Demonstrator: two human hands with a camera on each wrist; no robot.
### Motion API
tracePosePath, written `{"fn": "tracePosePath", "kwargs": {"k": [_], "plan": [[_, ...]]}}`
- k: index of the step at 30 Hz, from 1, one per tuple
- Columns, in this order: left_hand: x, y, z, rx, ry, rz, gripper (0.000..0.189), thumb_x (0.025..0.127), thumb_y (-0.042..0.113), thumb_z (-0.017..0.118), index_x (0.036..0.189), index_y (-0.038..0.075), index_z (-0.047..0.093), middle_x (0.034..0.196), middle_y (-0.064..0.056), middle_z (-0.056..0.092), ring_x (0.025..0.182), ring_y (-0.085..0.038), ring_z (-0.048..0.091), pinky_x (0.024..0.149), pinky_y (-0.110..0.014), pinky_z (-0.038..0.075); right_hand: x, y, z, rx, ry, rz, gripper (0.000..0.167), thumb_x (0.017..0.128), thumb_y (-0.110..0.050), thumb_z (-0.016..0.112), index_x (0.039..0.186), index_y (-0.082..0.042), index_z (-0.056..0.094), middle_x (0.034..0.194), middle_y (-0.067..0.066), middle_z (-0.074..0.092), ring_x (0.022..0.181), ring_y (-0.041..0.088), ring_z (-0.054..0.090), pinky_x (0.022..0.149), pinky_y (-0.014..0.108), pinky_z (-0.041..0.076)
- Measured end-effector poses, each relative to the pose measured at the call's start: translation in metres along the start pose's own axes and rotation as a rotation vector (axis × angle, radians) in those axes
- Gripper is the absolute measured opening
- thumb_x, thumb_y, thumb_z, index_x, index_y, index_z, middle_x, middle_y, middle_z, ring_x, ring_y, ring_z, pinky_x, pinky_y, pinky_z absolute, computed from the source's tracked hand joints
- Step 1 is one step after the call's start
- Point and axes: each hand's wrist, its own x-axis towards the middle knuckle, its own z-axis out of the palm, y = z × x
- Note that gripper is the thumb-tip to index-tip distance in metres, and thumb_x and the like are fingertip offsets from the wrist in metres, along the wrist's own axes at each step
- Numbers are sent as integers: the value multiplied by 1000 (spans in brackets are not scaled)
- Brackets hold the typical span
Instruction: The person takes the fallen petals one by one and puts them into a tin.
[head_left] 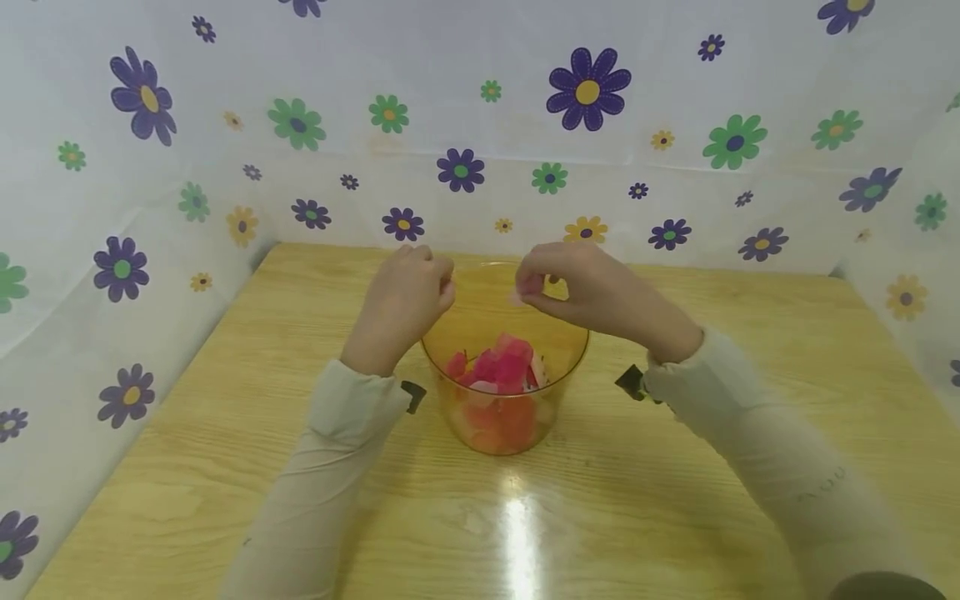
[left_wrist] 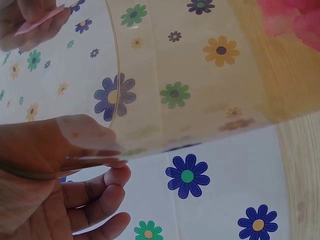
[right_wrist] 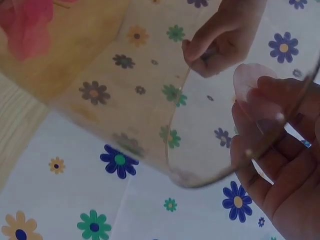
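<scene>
A see-through amber plastic tub [head_left: 487, 312] stands on the table, its wide mouth upward. Pink and red petal-like pieces [head_left: 513, 362] lie in a heap at its bottom, a few thin dark stems among them. My left hand [head_left: 405, 296] grips the tub's rim at the left, thumb and forefinger pinching the wall in the left wrist view. Over the right side of the rim, my right hand [head_left: 600, 292] pinches a thin pale pink petal [right_wrist: 247, 90] between thumb and forefinger. That petal is held above the heap, apart from it.
The light wood table [head_left: 675, 483] extends around the tub. A white sheet with printed flowers [head_left: 420, 67] rises behind the table and along both sides. Dark square tabs [head_left: 632, 382] hang near both sleeve cuffs.
</scene>
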Motion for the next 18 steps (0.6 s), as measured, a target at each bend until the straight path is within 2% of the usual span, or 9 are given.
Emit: {"fn": "tracePosePath", "kwargs": {"k": [4,9,18], "plan": [[0,0,1,13,17,12,17,88,14,54,82,3,65,77,-13,60,73,-28,50,71,-36,46,9,-9,11,-15,-65,-8,11,83,-9,69,93,-7,66,90,2,67,85,15,61,81,28,51],[1,1,0,22,10,23,17,89,14,54,83,2,65,79,-13,61,74,-28,51,72,-36,46,11,-12,17,-61,-143,34,31,83,-17,70,112,-9,64,111,4,66,103,19,62,91,33,50],[0,1,0,18,-7,17,17,89,14,54,84,2,65,79,-13,61,75,-28,51,72,-36,46,4,-9,18,-30,-135,70,35,83,-17,70,116,-9,62,117,4,64,111,19,59,96,35,47]]}}
